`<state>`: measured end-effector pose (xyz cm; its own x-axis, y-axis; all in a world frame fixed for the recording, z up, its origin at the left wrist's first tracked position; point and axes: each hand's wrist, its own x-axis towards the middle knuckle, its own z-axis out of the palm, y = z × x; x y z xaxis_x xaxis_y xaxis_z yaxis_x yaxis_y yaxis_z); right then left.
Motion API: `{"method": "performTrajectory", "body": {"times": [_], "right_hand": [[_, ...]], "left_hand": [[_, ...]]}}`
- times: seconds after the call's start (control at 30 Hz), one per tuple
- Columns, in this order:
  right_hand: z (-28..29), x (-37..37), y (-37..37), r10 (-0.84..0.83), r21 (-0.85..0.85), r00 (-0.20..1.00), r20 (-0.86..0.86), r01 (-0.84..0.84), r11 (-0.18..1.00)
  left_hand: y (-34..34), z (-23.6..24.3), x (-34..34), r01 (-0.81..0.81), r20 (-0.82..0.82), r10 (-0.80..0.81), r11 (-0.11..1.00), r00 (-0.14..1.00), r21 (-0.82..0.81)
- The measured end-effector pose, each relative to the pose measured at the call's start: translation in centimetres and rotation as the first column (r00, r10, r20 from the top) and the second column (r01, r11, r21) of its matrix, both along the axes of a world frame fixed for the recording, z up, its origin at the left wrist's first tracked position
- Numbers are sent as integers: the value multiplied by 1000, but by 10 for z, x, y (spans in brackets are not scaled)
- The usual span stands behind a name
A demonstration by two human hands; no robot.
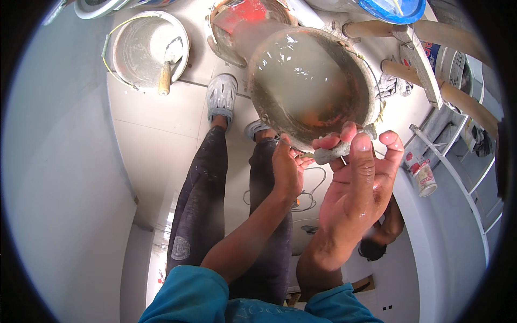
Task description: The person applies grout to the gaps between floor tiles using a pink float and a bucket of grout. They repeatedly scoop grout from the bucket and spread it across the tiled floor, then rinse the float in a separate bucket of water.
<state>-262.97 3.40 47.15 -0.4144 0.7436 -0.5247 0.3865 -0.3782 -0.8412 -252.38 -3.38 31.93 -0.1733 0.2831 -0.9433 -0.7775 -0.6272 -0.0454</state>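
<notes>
A large dirt-crusted bucket (258, 102) with cloudy, glinting water (301, 72) stands in front of me. At its near rim, my right hand (358, 185) is wet, its fingertips curled over a grey, crusted, elongated piece (329, 155); its exact kind is not clear. Beside it, my left hand (288, 169) is partly closed just below the rim, thumb up and fingers bent. A thin strip shows between it and the grey piece; what the left fingers hold is hard to make out.
A white bucket (186, 46) with a wooden-handled tool (164, 81) stands at the left. Another bucket (212, 46) holds something red. Wooden poles (458, 37) and a white ladder-like frame (458, 177) are at the right. Cable (312, 202) lies behind my hands; another person (393, 220) is at lower right.
</notes>
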Motion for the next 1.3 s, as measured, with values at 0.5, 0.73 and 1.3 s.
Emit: {"method": "performTrajectory", "body": {"times": [0.5, 0.73, 1.3], "right_hand": [[-32, 46, 63, -211, -28, 978, -3, 211, 977], [-74, 68, 96, -267, -9, 957, 111, 270, 963], [-134, 72, 152, -188, -106, 979, 84, 196, 975]], "left_hand": [[27, -60, 52, 237, -50, -245, 963, 968, -130], [28, -101, 50, 663, 8, -681, 710, 732, -237], [22, -92, -17, 656, -129, -767, 611, 628, -444]]}}
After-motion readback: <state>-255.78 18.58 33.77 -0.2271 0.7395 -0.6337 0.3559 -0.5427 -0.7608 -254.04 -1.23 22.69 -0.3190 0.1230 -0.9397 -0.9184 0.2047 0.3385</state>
